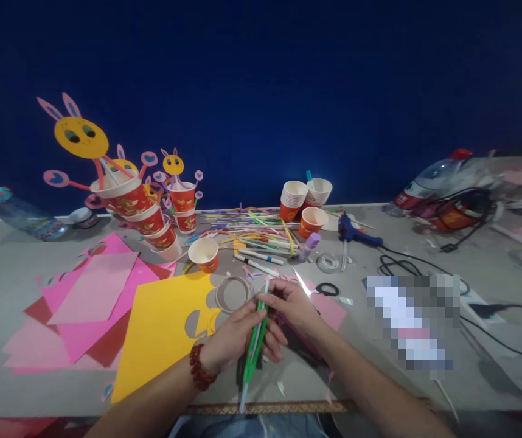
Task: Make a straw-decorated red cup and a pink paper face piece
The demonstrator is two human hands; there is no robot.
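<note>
Held upright but leaning, above the near edge of the grey table [297,380], in both hands: a green-and-white bundle of slender strips [252,353]. Pinched near its upper end by the thumb and forefinger of the right hand [298,309], with the white tip poking just above. Grasped slightly lower by the left hand [231,338], thumb laid against the bundle's upper part; curled fingers visible to the right, beside and partly behind it. Below the fingers, extending free toward the table edge, ending in a pale tip. Around the left wrist, a beaded bracelet [201,367]. Just beyond the hands, a tape roll [219,298] and scissors [328,289]. To the left, yellow paper [149,340] with rounded cutouts, and pink sheets [94,286]. Farther back, stacked red cups [128,201] with yellow-faced, rabbit-eared paper figures [81,139], scattered colourful sticks [252,228], and a blue glue gun [356,236].
</note>
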